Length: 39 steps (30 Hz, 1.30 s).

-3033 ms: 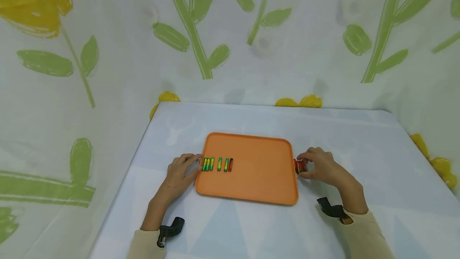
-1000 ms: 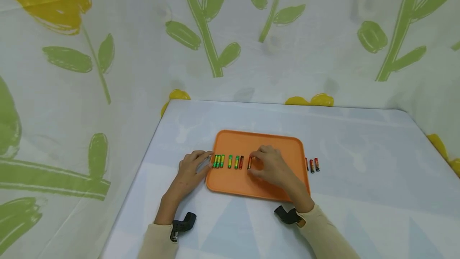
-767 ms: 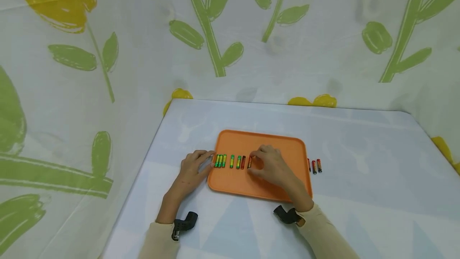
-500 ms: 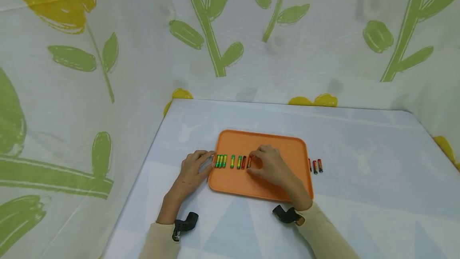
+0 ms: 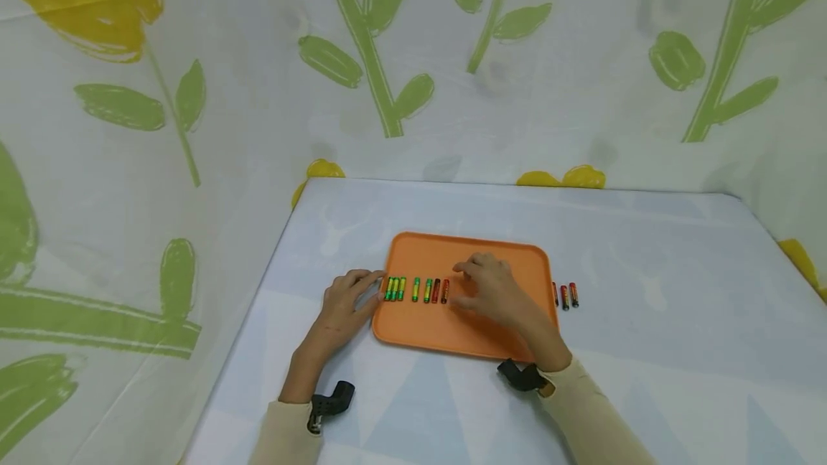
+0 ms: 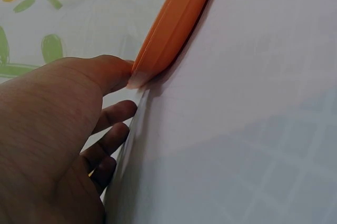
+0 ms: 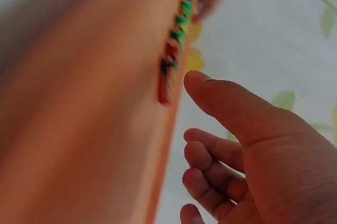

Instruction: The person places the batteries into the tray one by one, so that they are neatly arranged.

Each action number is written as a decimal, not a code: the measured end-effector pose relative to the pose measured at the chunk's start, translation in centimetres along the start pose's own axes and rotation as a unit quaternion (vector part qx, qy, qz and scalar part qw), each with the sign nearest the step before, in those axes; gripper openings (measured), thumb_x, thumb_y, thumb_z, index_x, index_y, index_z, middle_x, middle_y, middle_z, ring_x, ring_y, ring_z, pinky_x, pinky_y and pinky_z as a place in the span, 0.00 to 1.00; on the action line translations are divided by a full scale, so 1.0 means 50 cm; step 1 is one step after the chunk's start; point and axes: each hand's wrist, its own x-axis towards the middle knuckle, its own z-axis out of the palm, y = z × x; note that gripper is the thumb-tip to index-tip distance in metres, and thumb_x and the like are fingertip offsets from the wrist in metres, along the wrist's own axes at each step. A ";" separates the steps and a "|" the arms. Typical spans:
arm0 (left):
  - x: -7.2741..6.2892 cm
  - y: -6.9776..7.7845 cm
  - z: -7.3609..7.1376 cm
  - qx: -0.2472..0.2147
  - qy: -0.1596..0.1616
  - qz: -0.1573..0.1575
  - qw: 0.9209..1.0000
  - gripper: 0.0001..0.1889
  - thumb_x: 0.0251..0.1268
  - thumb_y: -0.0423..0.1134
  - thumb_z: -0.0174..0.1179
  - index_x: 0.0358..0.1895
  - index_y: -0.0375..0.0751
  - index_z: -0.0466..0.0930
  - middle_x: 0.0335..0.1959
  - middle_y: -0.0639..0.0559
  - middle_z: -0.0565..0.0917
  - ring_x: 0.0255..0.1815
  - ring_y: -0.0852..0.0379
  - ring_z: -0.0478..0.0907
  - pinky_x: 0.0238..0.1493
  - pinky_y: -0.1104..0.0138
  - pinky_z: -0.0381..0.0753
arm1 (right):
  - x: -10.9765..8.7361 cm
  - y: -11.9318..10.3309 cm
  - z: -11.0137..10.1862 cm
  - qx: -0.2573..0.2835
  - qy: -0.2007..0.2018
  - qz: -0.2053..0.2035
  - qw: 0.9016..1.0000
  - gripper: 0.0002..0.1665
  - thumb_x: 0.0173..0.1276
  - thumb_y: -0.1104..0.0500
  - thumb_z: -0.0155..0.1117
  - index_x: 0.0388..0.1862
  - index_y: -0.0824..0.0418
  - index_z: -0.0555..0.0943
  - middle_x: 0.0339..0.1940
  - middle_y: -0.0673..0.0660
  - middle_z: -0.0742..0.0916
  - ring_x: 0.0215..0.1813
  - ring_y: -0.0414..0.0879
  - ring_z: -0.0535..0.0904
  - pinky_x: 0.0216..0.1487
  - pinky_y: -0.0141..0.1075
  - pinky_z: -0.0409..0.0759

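My left hand [image 5: 341,311] rests at the left edge of an orange tray [image 5: 420,329], thumb and fingertips touching its rim, fingers loosely bent. On the tray stands a row of small batteries. Several green-yellow batteries [image 5: 395,289] lie at its left end, three close together and two further along. Two red batteries [image 5: 445,291] continue the row on the right. Just right of the last red one hovers my right hand [image 5: 497,296], its thumb and fingers apart with nothing between them. The right wrist view shows the row blurred beyond the right thumb [image 7: 226,103].
Three more red batteries [image 5: 574,295] lie on the pale table [image 5: 646,250] against and beside the tray's right edge. A curtain with printed flowers hangs behind and left of the table. Black wrist mounts [image 5: 332,400] sit on both wrists.
My right hand brought a red battery from right of the tray, set it at the row's end beside the other red one, then let go and drew slightly right. The left hand stayed at the rim.
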 end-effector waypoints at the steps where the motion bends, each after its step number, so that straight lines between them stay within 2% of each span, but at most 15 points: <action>1: 0.000 0.001 0.000 -0.002 -0.001 -0.002 1.000 0.22 0.74 0.44 0.60 0.68 0.49 0.76 0.60 0.48 0.76 0.61 0.44 0.68 0.60 0.46 0.60 | -0.004 0.003 -0.012 -0.003 0.008 -0.001 1.000 0.31 0.57 0.48 0.80 0.56 0.62 0.83 0.41 0.52 0.79 0.45 0.49 0.72 0.48 0.49 0.64; 6: 0.001 0.004 -0.003 -0.007 -0.006 -0.010 1.000 0.22 0.74 0.44 0.60 0.68 0.49 0.76 0.60 0.47 0.75 0.62 0.43 0.67 0.61 0.45 0.59 | -0.037 0.038 -0.068 0.004 0.048 -0.019 0.999 0.27 0.59 0.56 0.79 0.54 0.65 0.82 0.38 0.56 0.80 0.45 0.53 0.73 0.50 0.51 0.67; 12: -0.002 0.003 0.000 0.003 -0.007 -0.009 1.000 0.22 0.74 0.45 0.59 0.69 0.49 0.76 0.60 0.47 0.75 0.62 0.43 0.68 0.60 0.46 0.61 | -0.090 0.099 -0.130 -0.006 0.032 -0.018 0.999 0.26 0.59 0.59 0.78 0.54 0.67 0.81 0.38 0.56 0.79 0.46 0.55 0.71 0.46 0.51 0.60; 15: -0.004 0.002 0.000 0.004 -0.004 -0.006 1.000 0.22 0.74 0.45 0.60 0.69 0.49 0.76 0.60 0.47 0.75 0.61 0.43 0.68 0.59 0.45 0.61 | -0.111 0.130 -0.154 -0.013 0.025 0.000 1.000 0.25 0.60 0.60 0.77 0.54 0.68 0.82 0.37 0.56 0.78 0.46 0.55 0.71 0.45 0.51 0.59; 19: -0.004 0.001 -0.001 0.002 -0.004 -0.010 1.000 0.23 0.74 0.45 0.60 0.69 0.49 0.75 0.61 0.48 0.75 0.61 0.44 0.68 0.60 0.46 0.60 | -0.126 0.165 -0.177 -0.016 0.002 0.045 0.999 0.24 0.62 0.59 0.76 0.54 0.67 0.82 0.38 0.55 0.78 0.45 0.55 0.70 0.45 0.52 0.59; 24: -0.001 0.001 0.001 -0.007 -0.010 -0.011 1.000 0.23 0.74 0.45 0.59 0.69 0.49 0.75 0.61 0.46 0.74 0.63 0.42 0.66 0.63 0.44 0.58 | -0.134 0.190 -0.187 -0.015 -0.052 0.091 0.994 0.21 0.61 0.58 0.75 0.51 0.65 0.83 0.36 0.53 0.78 0.45 0.54 0.71 0.44 0.52 0.62; 29: -0.001 -0.003 0.004 0.001 -0.009 -0.015 1.000 0.23 0.74 0.44 0.60 0.69 0.49 0.75 0.61 0.46 0.75 0.63 0.42 0.67 0.63 0.43 0.59 | -0.132 0.212 -0.170 -0.020 -0.089 0.097 0.991 0.21 0.57 0.58 0.78 0.49 0.63 0.84 0.34 0.50 0.78 0.43 0.52 0.71 0.40 0.49 0.62; 34: -0.006 -0.005 0.003 0.005 -0.013 -0.021 1.000 0.23 0.73 0.45 0.61 0.69 0.50 0.75 0.61 0.48 0.75 0.63 0.44 0.67 0.60 0.47 0.60 | -0.132 0.212 -0.151 -0.025 -0.089 0.107 0.990 0.19 0.55 0.57 0.78 0.45 0.60 0.85 0.34 0.50 0.77 0.42 0.51 0.70 0.40 0.48 0.62; 39: -0.003 -0.001 0.002 0.001 -0.010 -0.013 1.000 0.23 0.73 0.44 0.61 0.69 0.50 0.75 0.61 0.49 0.74 0.63 0.45 0.66 0.60 0.48 0.59 | -0.136 0.208 -0.172 -0.041 -0.073 0.100 0.991 0.18 0.55 0.56 0.78 0.42 0.59 0.85 0.35 0.51 0.78 0.43 0.53 0.71 0.39 0.50 0.64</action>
